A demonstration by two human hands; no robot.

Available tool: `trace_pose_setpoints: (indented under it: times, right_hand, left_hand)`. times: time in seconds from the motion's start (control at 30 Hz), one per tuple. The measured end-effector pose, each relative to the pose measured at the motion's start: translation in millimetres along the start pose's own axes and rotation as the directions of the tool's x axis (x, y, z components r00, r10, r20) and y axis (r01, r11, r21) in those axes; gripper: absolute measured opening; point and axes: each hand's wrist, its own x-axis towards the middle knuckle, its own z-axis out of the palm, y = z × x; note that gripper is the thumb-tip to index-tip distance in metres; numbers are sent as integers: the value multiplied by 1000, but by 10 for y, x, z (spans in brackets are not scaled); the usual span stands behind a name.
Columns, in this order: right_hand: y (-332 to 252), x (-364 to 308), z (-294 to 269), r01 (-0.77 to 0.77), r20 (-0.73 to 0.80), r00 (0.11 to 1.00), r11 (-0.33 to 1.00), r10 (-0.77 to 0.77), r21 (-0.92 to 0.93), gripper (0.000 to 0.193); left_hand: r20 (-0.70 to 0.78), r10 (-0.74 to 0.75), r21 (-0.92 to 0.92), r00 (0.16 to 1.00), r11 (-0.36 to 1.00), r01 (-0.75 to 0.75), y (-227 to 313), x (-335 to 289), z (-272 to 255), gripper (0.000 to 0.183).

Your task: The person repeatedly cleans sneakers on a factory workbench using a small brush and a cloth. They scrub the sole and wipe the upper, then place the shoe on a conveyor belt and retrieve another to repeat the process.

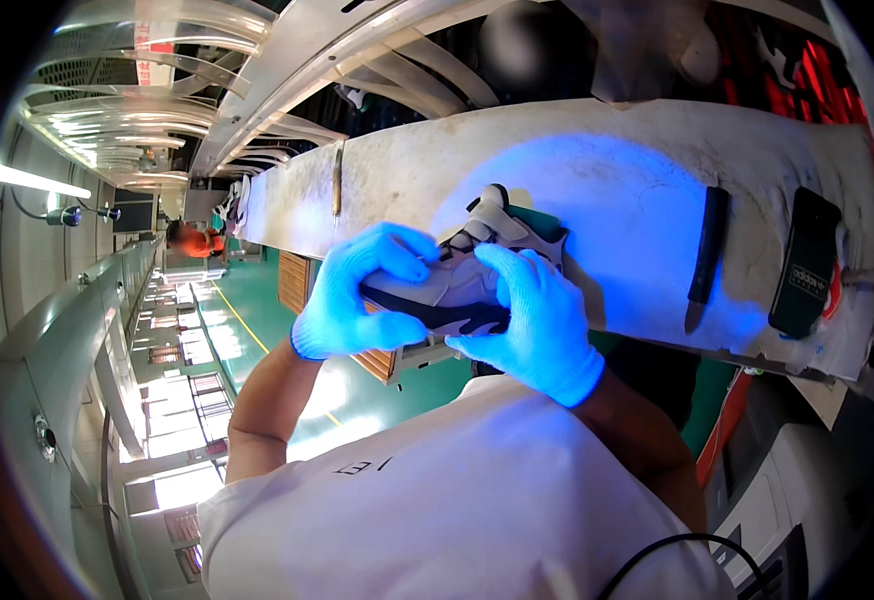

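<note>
Both hands wear knit gloves that glow blue under bluish light. A sneaker (440, 285) with white and grey uppers, black trim and dark laces is held between them at the edge of the pale work surface (397, 150). My left hand (367, 295) grips its toe end, thumb below and fingers curled over. Farther along the shoe, my right hand (542, 325) has its fingers on the upper and its thumb near the sole. The shoe's heel end, with a green lining, points away and to the right. Parts of its lower side are hidden by the gloves.
Right of the shoe lies a dark-handled tool (709, 250) with a short blade, and beyond it a dark oblong piece (805, 265). A thin tool (337, 180) lies far left. Overhead rails (287, 75) run behind the surface. A person in orange (197, 240) is in the distance.
</note>
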Motion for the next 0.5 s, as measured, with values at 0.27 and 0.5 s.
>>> trace_pose_setpoints:
  times: [0.27, 0.5]
  right_hand:
    - [-70, 31, 256, 24, 56, 998, 984, -14, -179, 99]
    - [-166, 16, 337, -16, 71, 997, 968, 35, -249, 96]
  left_hand:
    - [310, -707, 421, 636, 702, 575, 174, 454, -93, 97]
    - [257, -652, 374, 714, 748, 549, -61, 499, 39, 68]
